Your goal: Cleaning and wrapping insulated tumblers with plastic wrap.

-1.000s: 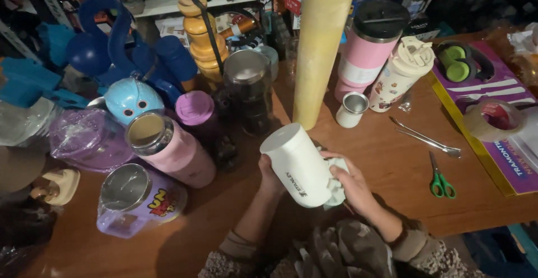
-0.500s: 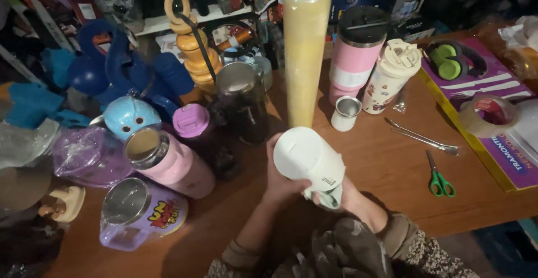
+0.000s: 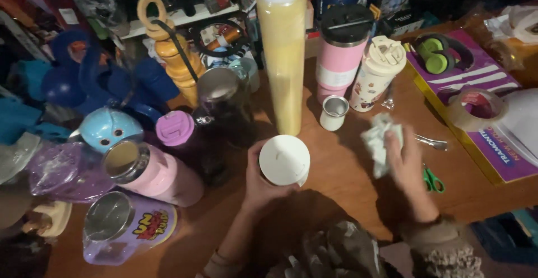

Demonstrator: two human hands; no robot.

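Note:
My left hand (image 3: 259, 184) grips a white insulated tumbler (image 3: 284, 160), held upright so its flat end faces the camera, above the wooden table (image 3: 347, 183). My right hand (image 3: 406, 160) is out to the right, holding a crumpled pale cloth (image 3: 380, 142) over the table, apart from the tumbler. Green-handled scissors (image 3: 431, 179) and metal tongs (image 3: 431, 141) lie just under and beside the right hand.
A tall yellow roll (image 3: 282, 54) stands behind the tumbler, with a small steel cup (image 3: 334, 112), a pink tumbler (image 3: 339, 52) and a cream lidded cup (image 3: 379, 73). Left are pink (image 3: 151, 171) and purple (image 3: 126, 227) bottles. A tape roll (image 3: 476, 109) lies right.
My right hand has come off the tumbler and moved right with the cloth. The left hand has turned the tumbler upright and keeps hold of it.

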